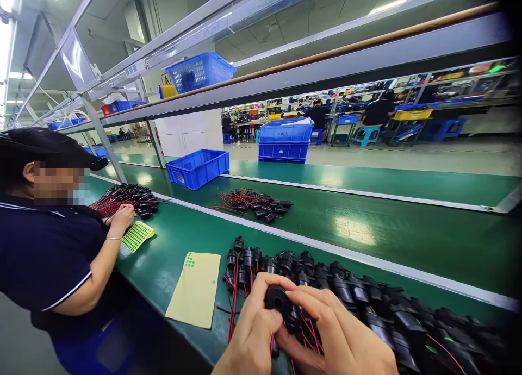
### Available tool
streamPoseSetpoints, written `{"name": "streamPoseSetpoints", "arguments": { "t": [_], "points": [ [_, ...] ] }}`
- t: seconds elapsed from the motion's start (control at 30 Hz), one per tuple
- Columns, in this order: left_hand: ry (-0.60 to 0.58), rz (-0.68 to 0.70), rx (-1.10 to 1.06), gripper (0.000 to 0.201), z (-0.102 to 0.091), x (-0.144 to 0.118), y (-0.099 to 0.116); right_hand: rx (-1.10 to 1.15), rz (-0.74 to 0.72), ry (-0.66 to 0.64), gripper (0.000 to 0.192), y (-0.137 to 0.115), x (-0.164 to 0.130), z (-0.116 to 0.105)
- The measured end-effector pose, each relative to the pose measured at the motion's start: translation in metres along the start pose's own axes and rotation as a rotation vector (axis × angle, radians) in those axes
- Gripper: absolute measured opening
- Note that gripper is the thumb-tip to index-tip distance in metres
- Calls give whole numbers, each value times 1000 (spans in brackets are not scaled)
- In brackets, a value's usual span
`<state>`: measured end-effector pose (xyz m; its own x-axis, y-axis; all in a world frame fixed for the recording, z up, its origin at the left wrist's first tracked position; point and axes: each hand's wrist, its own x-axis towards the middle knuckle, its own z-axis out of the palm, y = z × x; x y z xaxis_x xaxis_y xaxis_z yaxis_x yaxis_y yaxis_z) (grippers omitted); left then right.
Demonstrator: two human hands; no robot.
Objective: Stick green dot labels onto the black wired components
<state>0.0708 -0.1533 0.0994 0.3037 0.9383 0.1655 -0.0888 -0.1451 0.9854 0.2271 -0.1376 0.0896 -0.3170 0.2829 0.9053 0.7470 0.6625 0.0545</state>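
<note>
My left hand (249,331) and my right hand (340,337) meet at the bottom centre over the green bench. Together they hold a small round black part (278,298) with red wires. My left thumb presses on its lower edge. My right fingers wrap the wired parts just under it. Behind my hands lies a long row of the same black parts (367,299) with red wires. A yellow backing sheet (196,288) with a few green dot stickers lies left of my hands.
A co-worker in a dark shirt sits at the left, hand (121,218) by a sticker sheet (137,235) and a pile of wired parts (130,197). Another pile (255,204) lies on the conveyor belt. Blue crates (198,168) stand beyond; a shelf rail (285,81) runs overhead.
</note>
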Motion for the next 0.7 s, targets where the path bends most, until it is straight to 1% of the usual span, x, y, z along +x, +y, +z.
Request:
{"name": "streamPoseSetpoints", "arguments": {
  "t": [0.17, 0.33, 0.4, 0.57, 0.7],
  "points": [
    [9, 76, 24, 36, 0, -1, -7, -11, 11, 60, 17, -7, -2, 4],
    [0, 118, 17, 34, 2, 0, -7, -10, 14, 109, 17, -7, -2, 7],
    [-1, 106, -6, 35, 2, 1, -5, -31, 10, 98, 19, -7, -1, 6],
    [-19, 26, -60, 41, 3, 3, -2, -51, 15, 57, 23, -5, 0, 4],
    [-11, 19, -49, 39, 3, 1, 0, -40, 20, 48, 21, -5, -1, 6]
  ]
}}
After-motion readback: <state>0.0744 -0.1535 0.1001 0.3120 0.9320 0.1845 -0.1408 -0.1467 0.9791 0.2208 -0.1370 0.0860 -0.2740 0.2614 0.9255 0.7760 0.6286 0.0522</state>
